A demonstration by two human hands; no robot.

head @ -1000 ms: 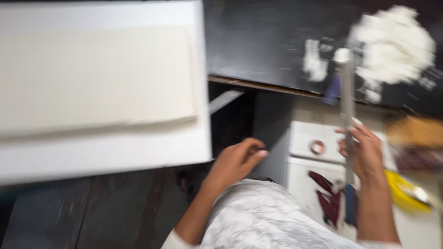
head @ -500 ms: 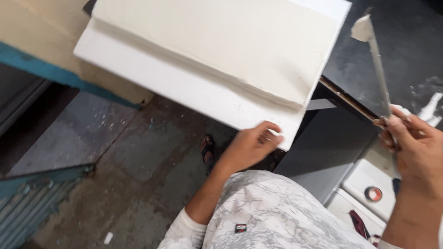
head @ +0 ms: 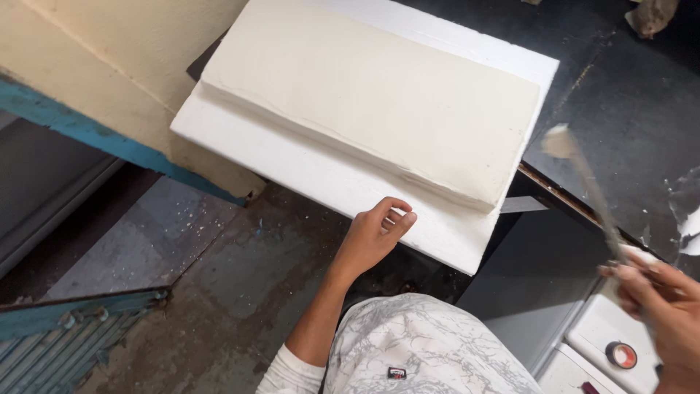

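Note:
A white board (head: 306, 157) lies across a dark table (head: 627, 95), and a thick cream-coloured plaster layer (head: 379, 91) covers most of its top. My left hand (head: 375, 233) rests with curled fingers on the board's near edge and holds nothing. My right hand (head: 660, 299), at the right edge of the view, grips a long thin metal blade (head: 587, 186) with a dab of plaster on its raised tip. The blade points up over the table's edge, apart from the board.
A cream wall with a blue band (head: 95, 131) stands at left above a stained grey floor (head: 197, 277). A white box (head: 612, 343) with a tape roll (head: 621, 355) sits at lower right. Plaster smears (head: 685, 219) mark the table. My patterned trousers (head: 430, 350) fill the bottom.
The view has swung left and steadied. My left hand has moved up onto the board's near edge. My right hand with the blade has shifted toward the right edge of view.

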